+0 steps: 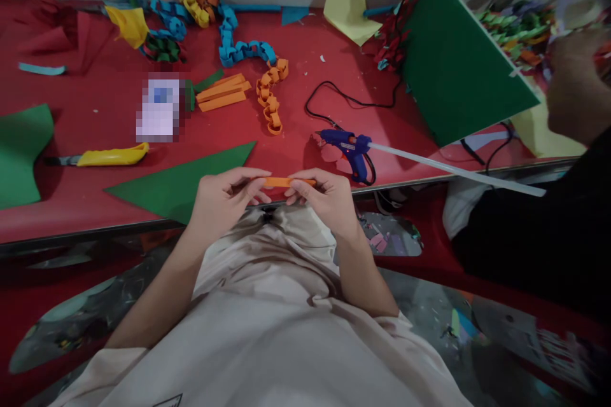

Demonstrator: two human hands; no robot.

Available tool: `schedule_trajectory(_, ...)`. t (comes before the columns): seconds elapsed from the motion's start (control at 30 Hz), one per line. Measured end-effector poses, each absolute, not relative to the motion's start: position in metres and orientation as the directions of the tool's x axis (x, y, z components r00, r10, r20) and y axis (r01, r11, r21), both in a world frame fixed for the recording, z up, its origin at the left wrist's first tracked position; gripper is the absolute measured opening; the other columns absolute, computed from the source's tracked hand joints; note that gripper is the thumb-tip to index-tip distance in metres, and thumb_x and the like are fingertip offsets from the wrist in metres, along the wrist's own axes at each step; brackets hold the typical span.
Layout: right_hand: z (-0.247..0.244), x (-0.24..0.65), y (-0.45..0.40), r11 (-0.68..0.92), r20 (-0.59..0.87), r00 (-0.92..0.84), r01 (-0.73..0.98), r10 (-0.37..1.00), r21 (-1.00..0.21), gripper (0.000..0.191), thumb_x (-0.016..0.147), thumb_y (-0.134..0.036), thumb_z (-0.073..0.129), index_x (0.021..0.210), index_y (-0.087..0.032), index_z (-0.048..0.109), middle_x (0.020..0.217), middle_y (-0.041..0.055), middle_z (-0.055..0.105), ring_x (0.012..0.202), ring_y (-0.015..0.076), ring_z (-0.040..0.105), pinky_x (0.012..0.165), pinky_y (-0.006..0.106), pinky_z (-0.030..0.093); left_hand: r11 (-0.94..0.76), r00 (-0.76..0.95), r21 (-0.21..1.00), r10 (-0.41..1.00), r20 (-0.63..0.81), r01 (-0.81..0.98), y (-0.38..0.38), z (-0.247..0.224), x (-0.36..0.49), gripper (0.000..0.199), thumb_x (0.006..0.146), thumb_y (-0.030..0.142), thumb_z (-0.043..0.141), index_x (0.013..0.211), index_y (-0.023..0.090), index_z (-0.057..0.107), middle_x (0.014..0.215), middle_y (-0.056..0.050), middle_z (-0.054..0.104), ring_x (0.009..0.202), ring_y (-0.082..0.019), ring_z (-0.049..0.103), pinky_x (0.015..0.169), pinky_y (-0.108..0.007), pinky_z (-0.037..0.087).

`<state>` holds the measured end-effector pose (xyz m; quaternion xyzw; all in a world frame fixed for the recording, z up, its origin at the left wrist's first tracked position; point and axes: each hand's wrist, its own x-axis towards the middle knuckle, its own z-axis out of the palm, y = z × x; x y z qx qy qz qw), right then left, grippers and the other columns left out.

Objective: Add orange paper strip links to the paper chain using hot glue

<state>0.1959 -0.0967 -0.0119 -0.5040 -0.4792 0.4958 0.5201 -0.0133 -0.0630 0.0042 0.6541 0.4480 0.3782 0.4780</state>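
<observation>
Between my hands, at the table's front edge, an orange paper strip (279, 182) is stretched out level. My left hand (229, 197) pinches its left end and my right hand (322, 194) pinches its right end. Beyond them lies a paper chain whose near part is orange (268, 102) and far part blue (248, 49). Several loose orange strips (222, 94) rest left of the chain. To the right of my hands is a blue glue gun (348, 147) with a long white glue stick (458, 170) sticking out behind it.
A yellow cutter (113, 155) and green paper (176, 187) lie on the red table (296, 108) at left. A green board (463, 63) leans at right, near another person's arm (577, 89). A black cord (356, 100) curls behind the glue gun. Coloured scraps fill the back right.
</observation>
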Motion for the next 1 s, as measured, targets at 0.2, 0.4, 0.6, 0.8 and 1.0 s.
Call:
schedule_trajectory(0.2, -0.015, 0.195, -0.100, 0.036, 0.038, -0.010, -0.177, 0.999, -0.984, 0.043, 0.079, -0.037, 0.088, 0.117, -0.024, 0.074, 0.091, 0.0018, 0.082, 0.077, 0.0167, 0.079, 0.074, 0.028, 0.065, 0.063, 0.328, 0.992, 0.940, -0.095, 0.107, -0.055, 0.008, -0.006, 0.031, 0.092, 0.044, 0.073, 0.106, 0.017, 0.071, 0.072, -0.002, 0.074, 0.059, -0.016, 0.073, 0.053, -0.022, 0.055)
schedule_trajectory(0.4, -0.013, 0.191, -0.104, 0.133, 0.102, 0.152, -0.212, 0.983, -0.968, 0.027, 0.082, -0.038, 0.086, 0.102, -0.024, 0.077, 0.091, 0.0024, 0.083, 0.074, 0.0171, 0.079, 0.074, 0.029, 0.067, -0.161, 0.468, 0.963, 0.883, 0.042, 0.218, -0.046, 0.022, 0.004, 0.032, 0.090, 0.042, 0.077, 0.110, 0.017, 0.073, 0.087, -0.004, 0.077, 0.070, -0.013, 0.071, 0.065, -0.021, 0.055)
schedule_trajectory(0.6, -0.015, 0.199, -0.109, 0.152, 0.125, 0.127, -0.233, 0.984, -0.960, 0.029, 0.089, -0.041, 0.079, 0.111, -0.022, 0.075, 0.093, 0.0033, 0.083, 0.076, 0.0166, 0.079, 0.078, 0.031, 0.068, -0.168, 0.416, 0.965, 0.907, 0.070, 0.203, -0.043, 0.020, 0.010, 0.024, 0.092, 0.036, 0.075, 0.105, 0.016, 0.074, 0.079, -0.001, 0.074, 0.066, -0.011, 0.068, 0.066, -0.021, 0.054)
schedule_trajectory(0.8, -0.022, 0.208, -0.110, 0.105, 0.088, 0.104, -0.174, 0.991, -0.979, 0.028, 0.090, -0.038, 0.077, 0.112, -0.022, 0.073, 0.095, 0.0029, 0.082, 0.080, 0.0168, 0.079, 0.078, 0.029, 0.065, -0.147, 0.415, 0.957, 0.909, 0.032, 0.249, -0.044, 0.014, 0.012, 0.021, 0.092, 0.035, 0.074, 0.101, 0.016, 0.074, 0.073, -0.001, 0.071, 0.065, -0.011, 0.066, 0.065, -0.021, 0.053)
schedule_trajectory(1.0, -0.022, 0.203, -0.111, 0.214, 0.230, 0.066, 0.188, 0.971, -0.959, 0.014, 0.095, -0.031, 0.069, 0.097, -0.020, 0.078, 0.087, 0.0030, 0.076, 0.076, 0.0146, 0.069, 0.070, 0.026, 0.054, -0.214, 0.297, 0.959, 0.943, 0.153, 0.185, -0.044, 0.023, 0.018, 0.016, 0.086, 0.032, 0.078, 0.090, 0.016, 0.074, 0.084, -0.002, 0.070, 0.075, -0.011, 0.063, 0.072, -0.022, 0.052)
